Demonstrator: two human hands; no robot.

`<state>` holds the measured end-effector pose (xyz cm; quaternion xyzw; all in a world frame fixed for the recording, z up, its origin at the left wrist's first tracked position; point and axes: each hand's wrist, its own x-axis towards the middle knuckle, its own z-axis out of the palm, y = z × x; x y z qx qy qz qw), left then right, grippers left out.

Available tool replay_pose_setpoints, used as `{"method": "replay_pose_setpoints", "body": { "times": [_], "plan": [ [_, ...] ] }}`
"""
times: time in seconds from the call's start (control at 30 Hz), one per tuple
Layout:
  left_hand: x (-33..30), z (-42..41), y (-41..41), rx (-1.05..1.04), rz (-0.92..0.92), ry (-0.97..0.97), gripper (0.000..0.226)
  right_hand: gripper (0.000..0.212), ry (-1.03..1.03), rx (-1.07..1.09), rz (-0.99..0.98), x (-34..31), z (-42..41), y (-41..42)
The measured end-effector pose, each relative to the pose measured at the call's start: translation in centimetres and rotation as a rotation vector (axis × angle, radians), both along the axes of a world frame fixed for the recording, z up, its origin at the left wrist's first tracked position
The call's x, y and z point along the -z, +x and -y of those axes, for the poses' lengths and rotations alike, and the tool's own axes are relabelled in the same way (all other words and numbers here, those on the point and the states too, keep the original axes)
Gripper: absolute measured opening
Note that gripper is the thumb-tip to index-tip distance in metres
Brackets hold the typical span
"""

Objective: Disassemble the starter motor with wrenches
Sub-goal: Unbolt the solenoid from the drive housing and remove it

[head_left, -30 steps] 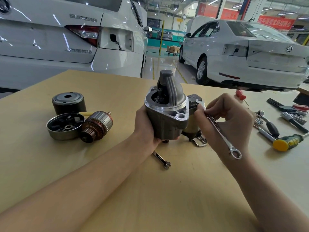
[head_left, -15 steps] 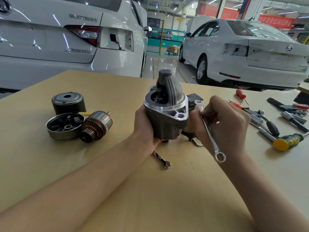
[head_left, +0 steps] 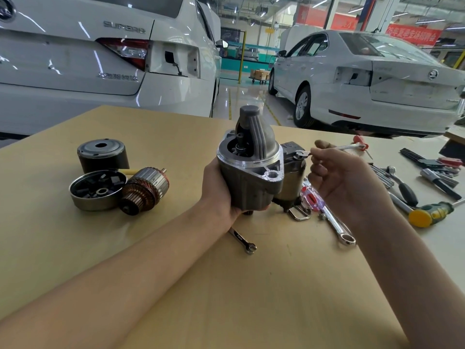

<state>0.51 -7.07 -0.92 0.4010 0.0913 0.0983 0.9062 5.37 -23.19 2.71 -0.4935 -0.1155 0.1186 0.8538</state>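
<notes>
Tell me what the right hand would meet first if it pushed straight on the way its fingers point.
The right hand points left, toward the starter motor. It would likely meet the solenoid first, where its wrench already sits on a nut; depth is unclear.

The starter motor point(head_left: 254, 170) stands mid-table point(head_left: 251, 298), armature point(head_left: 144, 188) left, screwdrivers point(head_left: 430, 212) right.

Left hand point(head_left: 216, 190) cupped and gripping; right hand point(head_left: 344, 182) fingers point(head_left: 320, 144) pinching.

Bare table point(head_left: 251, 298) near side; tools point(head_left: 415, 187) crowd right, armature point(head_left: 144, 191) left.
</notes>
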Motion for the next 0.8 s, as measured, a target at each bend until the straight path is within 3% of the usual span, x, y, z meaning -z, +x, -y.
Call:
{"method": "replay_pose_setpoints", "body": {
  "times": [0.13, 0.23, 0.43, 0.5, 0.8],
  "plan": [
    [0.2, -0.1, 0.1, -0.002, 0.008, 0.002, 0.04, 0.016, 0.118, 0.047, 0.051, -0.1, 0.1, -0.1],
    [0.2, -0.1, 0.1, 0.011, 0.003, 0.007, 0.041, 0.028, 0.149, 0.127, 0.243, -0.3, 0.3, -0.5],
    [0.3, -0.1, 0.1, 0.014, 0.019, 0.022, 0.04, 0.03, -0.52, 0.647, 1.0, 1.3, -0.6, -1.8],
    [0.3, -0.2, 0.1, 0.017, 0.027, 0.018, 0.041, 0.028, -0.624, 0.707, 1.157, 1.7, -1.1, -2.4],
    [0.4, -0.1, 0.1, 0.009, 0.014, 0.036, 0.044, 0.026, -0.656, 0.668, 1.165, 1.8, -1.4, -2.7]
  ]
}}
